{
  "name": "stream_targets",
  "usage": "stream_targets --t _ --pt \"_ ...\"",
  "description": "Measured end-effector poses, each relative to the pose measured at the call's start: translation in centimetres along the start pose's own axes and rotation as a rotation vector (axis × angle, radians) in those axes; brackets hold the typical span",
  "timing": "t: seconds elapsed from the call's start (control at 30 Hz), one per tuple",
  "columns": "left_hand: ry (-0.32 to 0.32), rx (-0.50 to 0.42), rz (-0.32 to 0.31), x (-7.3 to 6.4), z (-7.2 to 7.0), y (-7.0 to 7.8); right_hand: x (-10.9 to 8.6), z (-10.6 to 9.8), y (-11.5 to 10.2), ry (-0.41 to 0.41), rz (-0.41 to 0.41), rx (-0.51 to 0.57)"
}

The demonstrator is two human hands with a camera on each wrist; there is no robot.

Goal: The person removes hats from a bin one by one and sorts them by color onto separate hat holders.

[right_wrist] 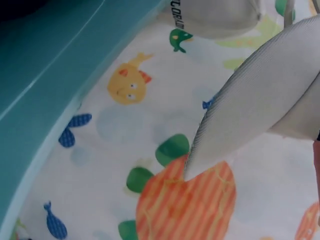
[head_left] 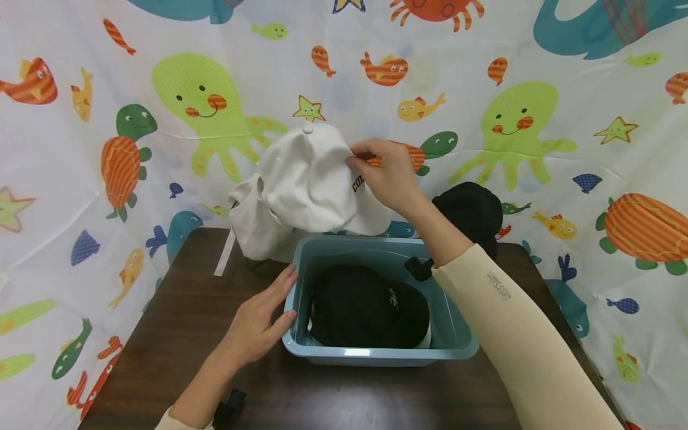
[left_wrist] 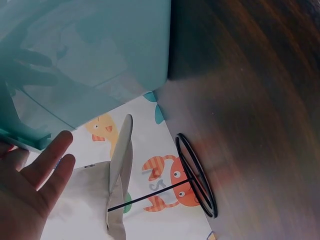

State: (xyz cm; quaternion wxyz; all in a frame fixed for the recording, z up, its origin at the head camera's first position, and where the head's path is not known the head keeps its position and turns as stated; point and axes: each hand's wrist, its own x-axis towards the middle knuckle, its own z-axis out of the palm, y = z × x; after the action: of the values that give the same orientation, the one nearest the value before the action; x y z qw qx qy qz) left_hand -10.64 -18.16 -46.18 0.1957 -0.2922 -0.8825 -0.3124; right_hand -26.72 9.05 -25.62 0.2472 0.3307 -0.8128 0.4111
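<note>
My right hand [head_left: 389, 176] pinches the side of a white cap [head_left: 309, 179] with black lettering, held above the back rim of a blue-green plastic bin [head_left: 376, 356]. In the right wrist view the underside of the cap's brim [right_wrist: 250, 100] shows, and only a sliver of hand is visible. My left hand [head_left: 258, 325] rests against the bin's left rim, its fingers [left_wrist: 55, 155] mostly straight. Inside the bin lies a black cap [head_left: 360, 307] with light embroidery, with something white partly showing beneath it.
Behind the bin, at left, is another white item [head_left: 258, 233] with a hanging strap, probably a cap. A thin black wire stand [left_wrist: 195, 175] is near it. A black cap [head_left: 470, 212] stands at the back right. A patterned curtain [head_left: 344, 89] hangs behind the dark wooden table [head_left: 177, 322].
</note>
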Motion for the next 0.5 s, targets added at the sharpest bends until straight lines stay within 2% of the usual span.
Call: stream_targets --t 0.2,0.5 --pt "0.002 -0.003 0.011 0.3 0.1 0.1 0.5 1.1 0.7 0.035 0.047 0.042" --pt "0.010 0.002 -0.008 0.1 0.2 0.1 1.6 4.0 1.2 0.057 0.143 0.093"
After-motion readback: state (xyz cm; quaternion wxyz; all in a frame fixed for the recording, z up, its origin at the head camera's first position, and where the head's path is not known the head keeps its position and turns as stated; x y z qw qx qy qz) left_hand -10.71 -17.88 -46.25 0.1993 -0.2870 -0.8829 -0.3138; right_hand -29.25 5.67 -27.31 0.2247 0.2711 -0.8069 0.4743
